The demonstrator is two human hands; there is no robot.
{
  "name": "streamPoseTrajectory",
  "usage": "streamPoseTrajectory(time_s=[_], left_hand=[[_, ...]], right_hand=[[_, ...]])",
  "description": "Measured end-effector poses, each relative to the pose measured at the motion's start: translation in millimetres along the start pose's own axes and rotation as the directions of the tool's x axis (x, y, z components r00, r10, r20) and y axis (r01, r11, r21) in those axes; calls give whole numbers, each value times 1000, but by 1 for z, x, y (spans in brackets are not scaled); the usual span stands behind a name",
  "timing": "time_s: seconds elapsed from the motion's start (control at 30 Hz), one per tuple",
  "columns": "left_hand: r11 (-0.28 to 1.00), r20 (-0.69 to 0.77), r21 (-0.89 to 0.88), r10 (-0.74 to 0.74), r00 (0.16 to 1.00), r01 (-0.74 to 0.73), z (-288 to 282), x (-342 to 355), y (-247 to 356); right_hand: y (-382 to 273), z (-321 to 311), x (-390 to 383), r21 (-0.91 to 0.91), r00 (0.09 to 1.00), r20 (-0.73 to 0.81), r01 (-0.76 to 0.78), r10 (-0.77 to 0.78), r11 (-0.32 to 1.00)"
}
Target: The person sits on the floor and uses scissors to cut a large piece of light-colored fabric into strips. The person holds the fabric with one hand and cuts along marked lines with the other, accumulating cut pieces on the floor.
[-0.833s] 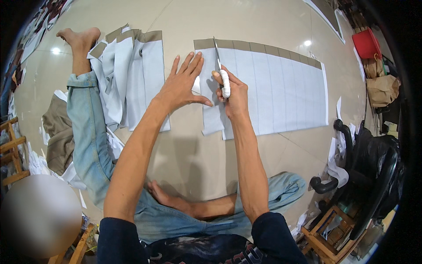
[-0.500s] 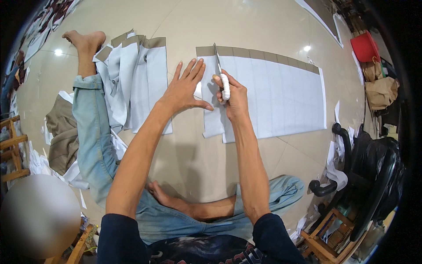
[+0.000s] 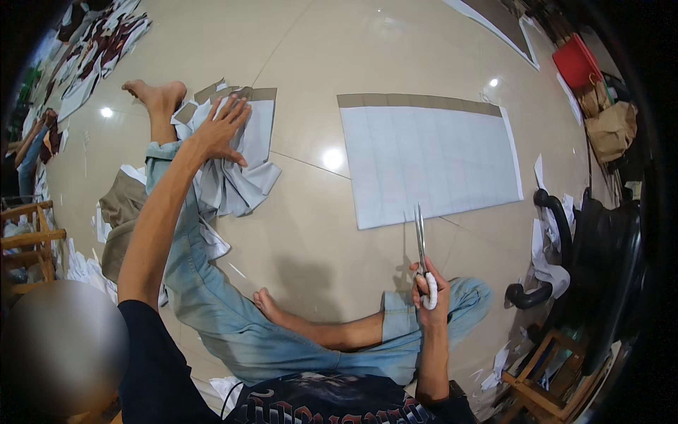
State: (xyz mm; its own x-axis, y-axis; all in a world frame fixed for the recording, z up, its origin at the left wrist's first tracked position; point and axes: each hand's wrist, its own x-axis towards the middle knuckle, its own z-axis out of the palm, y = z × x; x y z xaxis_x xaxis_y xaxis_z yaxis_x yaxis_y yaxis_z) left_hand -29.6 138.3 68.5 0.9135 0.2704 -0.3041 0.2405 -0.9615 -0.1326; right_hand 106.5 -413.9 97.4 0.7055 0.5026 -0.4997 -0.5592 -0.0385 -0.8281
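Note:
My left hand (image 3: 219, 134), fingers spread, rests on a bunched pile (image 3: 244, 191) of pale fabric pieces with olive-brown edges, beside my outstretched leg. My right hand (image 3: 436, 307) is closed round metal scissors (image 3: 421, 233) whose handle is wrapped in white. It hangs near my bent knee, and the blades point forward toward the near edge of a flat pale sheet (image 3: 434, 159) with a brown band along its far edge and faint parallel lines across it. Brown cloth (image 3: 120, 208) and white scraps (image 3: 88, 268) lie left of my leg.
Wooden stools (image 3: 28, 240) stand at left; another person's arm (image 3: 32, 138) shows beyond them near piled cloth (image 3: 99, 49). On the right are a red container (image 3: 575, 60), paper bags (image 3: 611, 131), a black chair (image 3: 600, 275) and a wooden frame (image 3: 537, 381). Pale tiled floor (image 3: 311, 240) lies between.
My left hand has moved left from the sheet onto the pile, now more bunched. My right hand has drawn the scissors back toward me. The narrow piece at the sheet's left is no longer there.

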Motion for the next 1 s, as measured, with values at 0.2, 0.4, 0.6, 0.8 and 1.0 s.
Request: streamPoseTrajectory(time_s=[0.2,0.4,0.6,0.8,1.0], left_hand=[[903,-446,-428,-170,879,-43,-11,36,144],[889,-602,-453,-255,757,-61,-10,98,275],[827,-418,-553,-379,825,100,-5,145,255],[848,-471,-524,-373,799,87,13,116,233],[871,-484,-467,-394,782,149,28,89,201]], right_hand=[[9,0,-11,146,1000,-26,-6,10,989],[19,13,1,54,999,48,1,-3,999],[37,2,15,218,991,-132,30,-1,976],[32,5,10,123,994,-106,52,-39,991],[30,4,14,80,998,-18,66,-64,995]])
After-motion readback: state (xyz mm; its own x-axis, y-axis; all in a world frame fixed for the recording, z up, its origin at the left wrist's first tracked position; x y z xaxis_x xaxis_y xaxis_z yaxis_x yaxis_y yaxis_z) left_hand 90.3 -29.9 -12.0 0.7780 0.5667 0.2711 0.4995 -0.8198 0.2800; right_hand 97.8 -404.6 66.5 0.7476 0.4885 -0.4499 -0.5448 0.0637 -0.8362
